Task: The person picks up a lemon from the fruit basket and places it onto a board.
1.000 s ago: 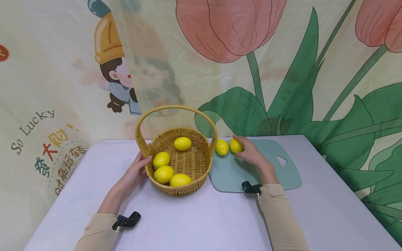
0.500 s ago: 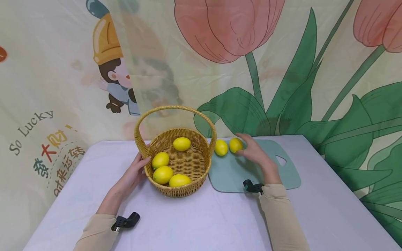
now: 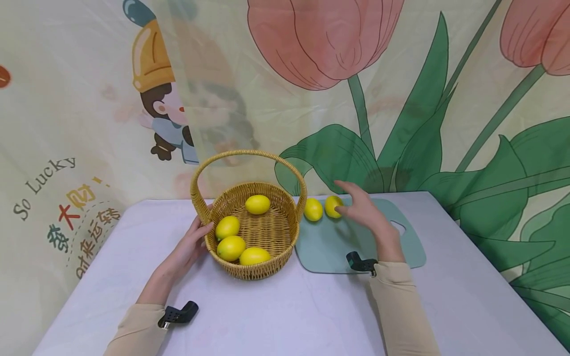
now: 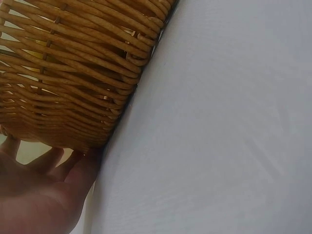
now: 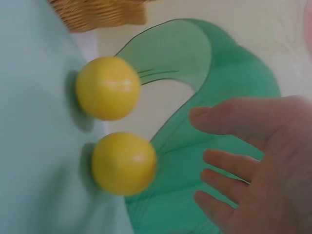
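Observation:
A round wicker basket (image 3: 267, 269) with a tall arched handle holds several yellow lemons (image 3: 258, 204). My left hand (image 3: 189, 247) rests on its left side, by the foot of the handle. In the left wrist view, the fingers of the left hand (image 4: 41, 195) touch the woven wall (image 4: 63, 73). On the pale green cutting board (image 3: 320, 252) two more lemons lie side by side, a left lemon (image 3: 313, 209) and a right lemon (image 3: 333, 206). My right hand (image 3: 367, 210) hovers just right of them, fingers spread and holding nothing. The right wrist view shows a gap between that hand (image 5: 263, 161) and the nearer lemon (image 5: 124, 163).
A white cloth covers the table (image 3: 276, 316). The board, with a cut-out grip hole at its right end, lies right beside the basket. A printed curtain (image 3: 311, 123) with tulips hangs directly behind the table's back edge.
My right hand has let go of the right lemon, spread its fingers and drawn back up and to the right. That lemon stays on the board. The left hand and basket keep their place.

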A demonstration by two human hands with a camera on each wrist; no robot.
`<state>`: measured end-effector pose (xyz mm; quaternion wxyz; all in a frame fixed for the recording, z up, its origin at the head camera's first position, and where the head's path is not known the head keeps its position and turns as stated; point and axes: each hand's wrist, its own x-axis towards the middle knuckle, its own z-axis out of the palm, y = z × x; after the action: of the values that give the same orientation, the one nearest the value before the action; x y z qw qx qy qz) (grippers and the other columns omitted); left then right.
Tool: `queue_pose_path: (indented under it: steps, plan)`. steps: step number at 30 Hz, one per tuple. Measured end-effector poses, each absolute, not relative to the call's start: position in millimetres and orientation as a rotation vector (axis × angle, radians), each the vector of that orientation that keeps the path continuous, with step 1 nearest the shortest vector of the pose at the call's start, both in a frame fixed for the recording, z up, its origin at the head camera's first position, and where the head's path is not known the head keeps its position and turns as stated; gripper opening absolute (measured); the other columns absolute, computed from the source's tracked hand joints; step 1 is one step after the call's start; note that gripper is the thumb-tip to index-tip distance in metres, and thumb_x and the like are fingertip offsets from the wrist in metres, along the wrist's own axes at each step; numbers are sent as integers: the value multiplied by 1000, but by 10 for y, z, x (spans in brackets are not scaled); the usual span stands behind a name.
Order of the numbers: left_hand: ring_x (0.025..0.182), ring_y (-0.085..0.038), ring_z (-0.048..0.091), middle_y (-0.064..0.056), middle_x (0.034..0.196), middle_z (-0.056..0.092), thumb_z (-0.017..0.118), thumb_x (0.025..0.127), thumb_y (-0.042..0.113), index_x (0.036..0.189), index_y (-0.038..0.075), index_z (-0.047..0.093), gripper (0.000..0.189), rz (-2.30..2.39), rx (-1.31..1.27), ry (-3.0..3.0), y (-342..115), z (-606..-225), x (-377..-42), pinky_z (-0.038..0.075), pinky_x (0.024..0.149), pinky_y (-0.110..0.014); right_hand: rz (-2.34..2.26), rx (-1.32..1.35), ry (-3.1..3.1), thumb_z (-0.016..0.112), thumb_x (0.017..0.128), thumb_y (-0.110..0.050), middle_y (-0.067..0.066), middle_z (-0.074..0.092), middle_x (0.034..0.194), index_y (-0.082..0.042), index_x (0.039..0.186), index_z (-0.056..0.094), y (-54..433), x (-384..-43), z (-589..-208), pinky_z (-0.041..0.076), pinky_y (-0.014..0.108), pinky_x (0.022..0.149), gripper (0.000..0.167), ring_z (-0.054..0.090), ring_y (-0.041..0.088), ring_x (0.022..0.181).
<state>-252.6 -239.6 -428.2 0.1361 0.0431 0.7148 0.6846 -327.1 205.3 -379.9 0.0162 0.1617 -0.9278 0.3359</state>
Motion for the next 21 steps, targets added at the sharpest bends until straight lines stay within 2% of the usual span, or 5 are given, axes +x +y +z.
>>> queue_pose_path:
  steps: [11,21]
  plan:
    - [155,-34,3,-6,169,-1,37,107,38,159,36,1,63,1982,135,2065,-2395,-4283,-2526,7,121,-66,974,555,-2801,69,89,-13,11,33,161,-15,154,36,1966,-3091,-3470,28,64,116,74,26,36,150]
    - [155,-34,2,-5,169,-1,38,106,42,159,38,1,64,1970,121,2075,-2397,-4279,-2524,7,121,-66,1000,634,-2718,70,90,-16,5,34,161,-26,154,36,1859,-2838,-3192,35,61,112,74,31,31,148]
